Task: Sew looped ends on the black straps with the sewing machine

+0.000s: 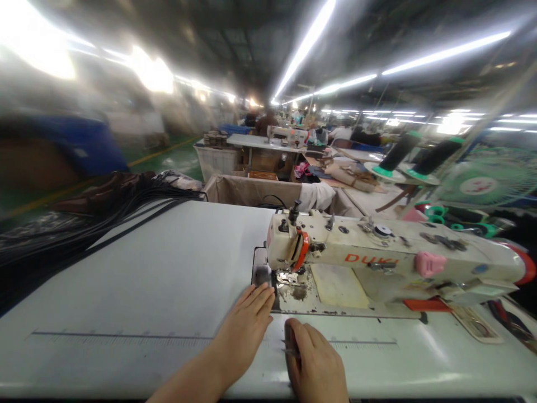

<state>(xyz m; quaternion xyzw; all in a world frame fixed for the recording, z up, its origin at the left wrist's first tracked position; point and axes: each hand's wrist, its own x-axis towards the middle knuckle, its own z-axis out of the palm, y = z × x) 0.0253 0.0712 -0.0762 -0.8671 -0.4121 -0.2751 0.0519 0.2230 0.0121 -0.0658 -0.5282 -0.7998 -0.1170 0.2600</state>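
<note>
My left hand [247, 313] lies with its fingers stretched out and close together at the front of the sewing machine [335, 252], just before the presser foot area. A dark edge shows beside its fingertips; whether it is material or part of the machine bed, I cannot tell. To the right, my right hand [316, 358] is closed around a dark brown piece [290, 330] held on edge over the white table [168, 274]. Small pointed metal tips stick out leftward by that hand; the rest of what they belong to is hidden.
Long black strips [96, 224] drape over the table's left side. A fabric-lined bin [239, 190] stands behind the table. Black thread cones [398, 151] and a green fan [482, 182] are at the right. A ruler scale [126, 337] runs along the table's front.
</note>
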